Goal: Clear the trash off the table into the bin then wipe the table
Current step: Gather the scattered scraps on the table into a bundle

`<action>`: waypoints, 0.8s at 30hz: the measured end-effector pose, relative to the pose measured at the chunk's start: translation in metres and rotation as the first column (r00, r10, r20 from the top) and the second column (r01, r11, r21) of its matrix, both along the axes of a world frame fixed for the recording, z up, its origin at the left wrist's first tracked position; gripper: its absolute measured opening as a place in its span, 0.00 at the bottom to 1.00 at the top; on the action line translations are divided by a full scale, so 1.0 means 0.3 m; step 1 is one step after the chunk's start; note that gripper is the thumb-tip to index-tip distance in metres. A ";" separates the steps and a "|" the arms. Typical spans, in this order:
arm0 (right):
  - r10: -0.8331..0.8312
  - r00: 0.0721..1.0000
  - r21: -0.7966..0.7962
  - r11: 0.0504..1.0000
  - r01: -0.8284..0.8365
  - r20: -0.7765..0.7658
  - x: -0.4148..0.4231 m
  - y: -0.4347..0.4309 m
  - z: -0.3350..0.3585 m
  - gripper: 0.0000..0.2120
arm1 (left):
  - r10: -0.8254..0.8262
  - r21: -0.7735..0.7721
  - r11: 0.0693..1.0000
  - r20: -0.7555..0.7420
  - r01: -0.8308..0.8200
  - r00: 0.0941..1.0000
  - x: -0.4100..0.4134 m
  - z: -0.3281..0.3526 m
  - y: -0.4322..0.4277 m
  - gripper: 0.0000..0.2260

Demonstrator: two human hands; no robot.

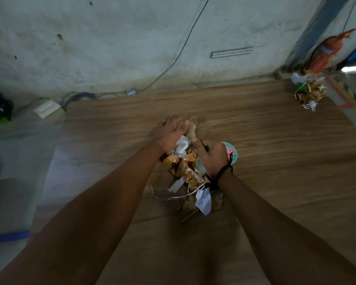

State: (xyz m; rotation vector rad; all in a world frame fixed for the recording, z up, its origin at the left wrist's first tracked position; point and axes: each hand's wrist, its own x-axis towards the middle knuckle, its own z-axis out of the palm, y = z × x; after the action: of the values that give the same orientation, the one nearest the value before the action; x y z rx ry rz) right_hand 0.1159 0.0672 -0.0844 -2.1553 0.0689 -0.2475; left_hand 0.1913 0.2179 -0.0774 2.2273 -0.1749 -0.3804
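Observation:
A heap of trash (188, 171), brown crumpled paper, white scraps and pale strips, lies between my two hands in the middle of the wooden table (275, 140). My left hand (170, 132) cups the heap's far left side with its fingers curled around the paper. My right hand (211, 156) grips the heap from the right, with a small green piece at its knuckles. A round printed cup lid (232, 154) peeks out just behind my right hand. A second pile of trash (309, 92) sits at the table's far right corner.
An orange snack bag (327, 52) leans at the wall behind the far right corner. Cables (78, 97) and a small box (46, 109) lie on the floor past the table's left edge. A grey wall runs behind the table.

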 end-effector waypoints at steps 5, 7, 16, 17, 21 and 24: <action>-0.145 0.984 -0.019 0.989 0.148 0.105 0.009 0.038 -0.008 0.23 | 0.024 -0.353 0.932 -0.164 -0.081 0.986 -0.134 -0.009 -0.050 0.29; -0.148 0.981 -0.052 0.986 0.155 0.128 0.006 0.042 -0.016 0.25 | 0.026 -0.426 0.899 -0.170 -0.097 0.985 -0.185 -0.017 -0.064 0.28; -0.061 0.986 0.030 0.997 0.067 -0.153 0.024 0.024 0.023 0.22 | 0.277 -0.389 0.893 0.082 -0.225 0.957 -0.283 -0.033 -0.153 0.30; -0.079 0.984 0.008 0.997 0.082 -0.158 0.022 0.025 0.021 0.25 | 0.322 -0.362 0.896 0.136 -0.255 0.937 -0.282 -0.029 -0.165 0.26; -0.147 0.985 0.015 0.989 0.149 -0.092 0.017 0.037 0.020 0.22 | 0.352 -0.289 0.918 0.273 -0.272 0.895 -0.261 -0.067 -0.186 0.24; -0.201 0.974 0.140 0.967 0.215 -0.107 0.023 0.047 0.009 0.16 | 0.344 -0.277 0.923 0.290 -0.265 0.893 -0.247 -0.086 -0.189 0.30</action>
State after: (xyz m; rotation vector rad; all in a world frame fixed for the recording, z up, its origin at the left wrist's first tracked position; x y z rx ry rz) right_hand 0.1228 0.0813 -0.0816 -2.0079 0.3577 -0.2555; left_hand 0.1173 0.1612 -0.1033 2.0276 -0.0398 0.1880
